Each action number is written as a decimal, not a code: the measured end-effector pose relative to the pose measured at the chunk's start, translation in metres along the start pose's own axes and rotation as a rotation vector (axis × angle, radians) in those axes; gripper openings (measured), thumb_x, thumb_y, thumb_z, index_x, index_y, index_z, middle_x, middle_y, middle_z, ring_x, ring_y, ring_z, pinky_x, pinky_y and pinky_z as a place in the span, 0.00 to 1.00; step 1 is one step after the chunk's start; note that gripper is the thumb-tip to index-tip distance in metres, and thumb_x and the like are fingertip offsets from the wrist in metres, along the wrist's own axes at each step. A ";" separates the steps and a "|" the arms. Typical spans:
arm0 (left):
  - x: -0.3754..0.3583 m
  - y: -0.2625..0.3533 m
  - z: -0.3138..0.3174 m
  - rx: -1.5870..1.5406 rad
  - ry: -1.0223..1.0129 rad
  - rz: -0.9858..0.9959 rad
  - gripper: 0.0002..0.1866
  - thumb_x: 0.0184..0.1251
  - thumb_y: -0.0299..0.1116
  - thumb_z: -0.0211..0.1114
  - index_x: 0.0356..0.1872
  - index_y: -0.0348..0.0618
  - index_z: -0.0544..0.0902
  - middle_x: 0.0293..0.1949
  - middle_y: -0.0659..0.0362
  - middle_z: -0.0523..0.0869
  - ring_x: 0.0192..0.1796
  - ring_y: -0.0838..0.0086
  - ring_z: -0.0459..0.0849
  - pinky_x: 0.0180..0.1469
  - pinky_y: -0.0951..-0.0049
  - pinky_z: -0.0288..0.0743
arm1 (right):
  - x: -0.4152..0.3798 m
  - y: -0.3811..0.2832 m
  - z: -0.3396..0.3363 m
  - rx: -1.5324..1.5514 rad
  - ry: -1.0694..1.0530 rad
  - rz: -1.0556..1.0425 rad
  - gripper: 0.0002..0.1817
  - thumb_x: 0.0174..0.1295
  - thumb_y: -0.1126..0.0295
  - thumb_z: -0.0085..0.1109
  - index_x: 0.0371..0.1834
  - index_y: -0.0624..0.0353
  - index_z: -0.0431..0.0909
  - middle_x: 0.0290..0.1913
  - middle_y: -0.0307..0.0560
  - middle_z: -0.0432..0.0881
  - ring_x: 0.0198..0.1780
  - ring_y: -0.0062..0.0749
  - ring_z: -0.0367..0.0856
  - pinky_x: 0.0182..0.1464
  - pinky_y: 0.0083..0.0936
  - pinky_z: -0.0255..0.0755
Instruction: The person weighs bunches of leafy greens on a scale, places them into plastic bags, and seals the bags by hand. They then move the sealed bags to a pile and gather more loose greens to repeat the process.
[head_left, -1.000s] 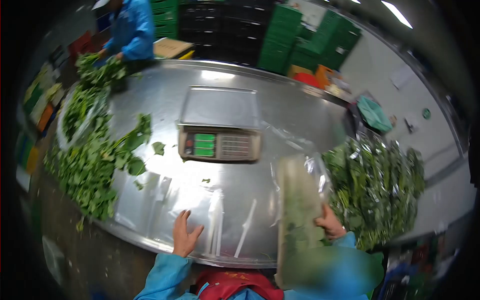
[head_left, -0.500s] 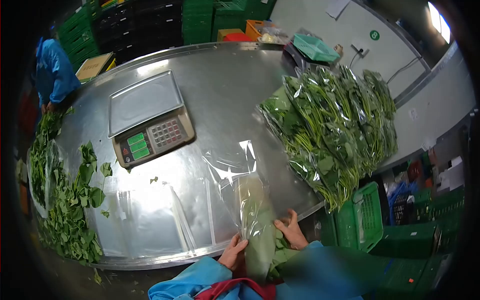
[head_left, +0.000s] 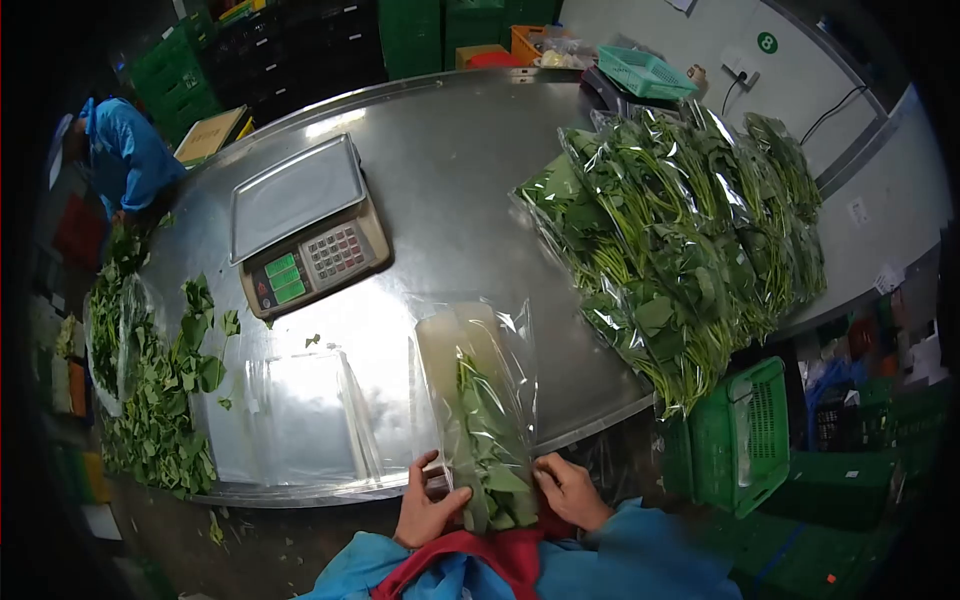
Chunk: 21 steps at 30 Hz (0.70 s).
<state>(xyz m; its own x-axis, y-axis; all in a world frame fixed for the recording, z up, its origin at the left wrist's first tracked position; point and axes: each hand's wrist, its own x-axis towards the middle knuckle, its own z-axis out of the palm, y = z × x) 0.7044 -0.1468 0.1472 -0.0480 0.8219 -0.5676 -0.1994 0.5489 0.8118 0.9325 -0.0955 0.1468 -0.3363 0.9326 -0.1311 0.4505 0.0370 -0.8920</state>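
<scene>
A clear plastic bag of leafy greens (head_left: 490, 430) lies at the near edge of the table, with a pale, beige-to-green flat sheet visible inside behind the stems. Its leaves point towards me and its stems point away. My left hand (head_left: 430, 505) holds the bag's left edge near the bottom, thumb on the plastic and fingers curled. On the opposite side, my right hand (head_left: 570, 490) pinches the bag's right edge. Flat clear plastic bags (head_left: 310, 420) lie on the table left of the filled one.
A scale (head_left: 310, 225) stands on the metal table (head_left: 450, 170). Bagged greens (head_left: 680, 260) are piled on the right, loose greens (head_left: 160, 420) on the left. A green crate (head_left: 745, 440) sits below the right edge. Another person (head_left: 130, 155) works at the far left.
The bag has turned, so the stems and leaves inside now show on top. My hands have shifted round its lower edges. The view has swung slightly.
</scene>
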 end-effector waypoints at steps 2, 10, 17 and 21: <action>0.008 -0.018 -0.002 0.029 0.090 0.117 0.24 0.58 0.34 0.65 0.54 0.38 0.69 0.44 0.49 0.78 0.41 0.73 0.80 0.36 0.76 0.76 | 0.007 0.003 -0.003 0.039 0.002 -0.032 0.06 0.62 0.74 0.51 0.39 0.64 0.71 0.30 0.56 0.77 0.32 0.46 0.78 0.35 0.30 0.71; 0.049 0.062 -0.018 0.368 0.081 0.627 0.09 0.65 0.29 0.56 0.28 0.33 0.75 0.19 0.59 0.78 0.23 0.80 0.75 0.26 0.77 0.70 | 0.083 -0.054 -0.052 0.065 -0.051 -0.109 0.08 0.64 0.68 0.50 0.36 0.63 0.70 0.21 0.47 0.73 0.23 0.28 0.73 0.27 0.26 0.66; 0.043 0.209 -0.013 0.034 -0.096 0.806 0.11 0.66 0.30 0.54 0.24 0.38 0.72 0.20 0.68 0.73 0.26 0.88 0.70 0.27 0.85 0.64 | 0.159 -0.183 -0.110 0.059 -0.062 -0.321 0.11 0.60 0.67 0.53 0.34 0.66 0.71 0.23 0.49 0.74 0.24 0.32 0.73 0.30 0.28 0.67; 0.049 0.210 -0.032 0.010 -0.115 0.712 0.10 0.65 0.33 0.55 0.24 0.41 0.74 0.18 0.65 0.73 0.16 0.83 0.68 0.18 0.80 0.66 | 0.185 -0.181 -0.123 -0.135 0.026 -0.440 0.12 0.58 0.67 0.53 0.36 0.66 0.72 0.25 0.50 0.77 0.28 0.31 0.76 0.33 0.27 0.69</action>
<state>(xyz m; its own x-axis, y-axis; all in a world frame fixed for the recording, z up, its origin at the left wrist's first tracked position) 0.6292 0.0043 0.2854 -0.0594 0.9912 0.1179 -0.1496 -0.1256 0.9807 0.8906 0.1149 0.3377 -0.4993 0.8266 0.2596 0.3737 0.4758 -0.7962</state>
